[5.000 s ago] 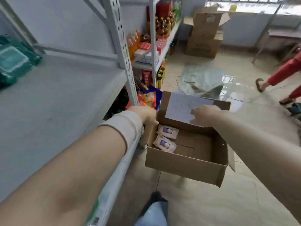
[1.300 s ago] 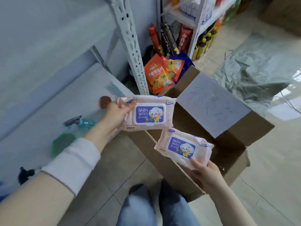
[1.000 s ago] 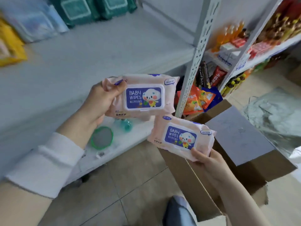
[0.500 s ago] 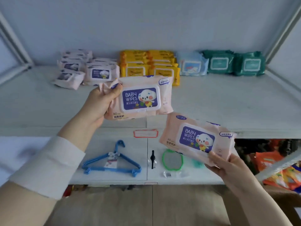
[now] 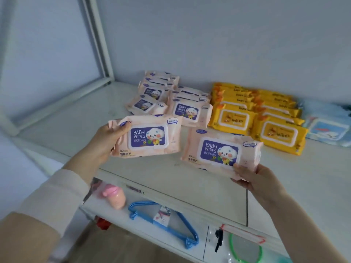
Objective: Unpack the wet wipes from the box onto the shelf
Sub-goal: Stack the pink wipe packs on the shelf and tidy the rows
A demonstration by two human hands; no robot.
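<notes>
- Pink left pack [image 5: 148, 137], head view: the left hand [image 5: 112, 137] grips its short end with the thumb curled over the top edge. The pack hangs above the shelf [image 5: 76, 118], not yet resting on it.
- Right pack [image 5: 220, 151]: the right hand [image 5: 254, 179] pinches its lower right corner, holding it low over the shelf front, beside the left pack and apart from it.
- Change: 0.5 s ago both packs were held before the shelf edge. Now they are over the board, near the pink stack [image 5: 171, 99].
- 5 s ago these 2 lay in the box, now out of view. No others showed there, so this pair is probably the last.
- Judgement: the carry is nearly done and only the set-down remains, likely on the free board before the pink stack, left of the yellow packs [image 5: 256, 118].
</notes>
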